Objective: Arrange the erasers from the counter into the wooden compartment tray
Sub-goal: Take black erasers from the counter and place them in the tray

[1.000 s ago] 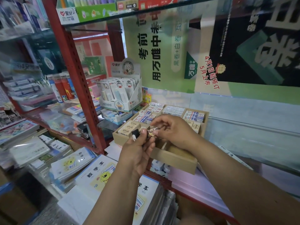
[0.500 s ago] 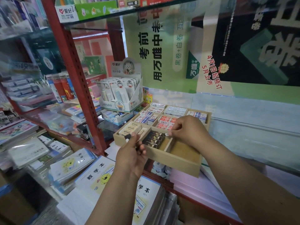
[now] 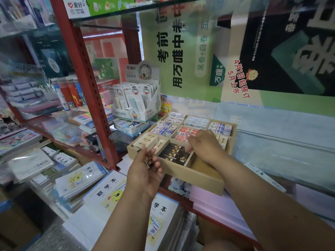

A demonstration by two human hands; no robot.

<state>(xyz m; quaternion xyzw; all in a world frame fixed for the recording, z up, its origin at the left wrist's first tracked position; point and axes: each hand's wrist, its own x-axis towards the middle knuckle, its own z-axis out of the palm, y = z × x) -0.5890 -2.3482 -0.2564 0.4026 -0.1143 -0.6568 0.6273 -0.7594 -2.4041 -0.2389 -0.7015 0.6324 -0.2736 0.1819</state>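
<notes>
Filling wooden tray (image 3: 188, 175), frame centre: most compartments stocked, lower-right bay bare | left hand (image 3: 145, 171) pinches dark erasers (image 3: 149, 161) | right hand (image 3: 204, 147) over dark row (image 3: 175, 153), grip unclear

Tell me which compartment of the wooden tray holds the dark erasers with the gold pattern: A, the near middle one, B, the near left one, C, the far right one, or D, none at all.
A: the dark erasers lie in the near middle compartment of the wooden tray, between the cream erasers on the near left and a bare compartment on the near right.
</notes>
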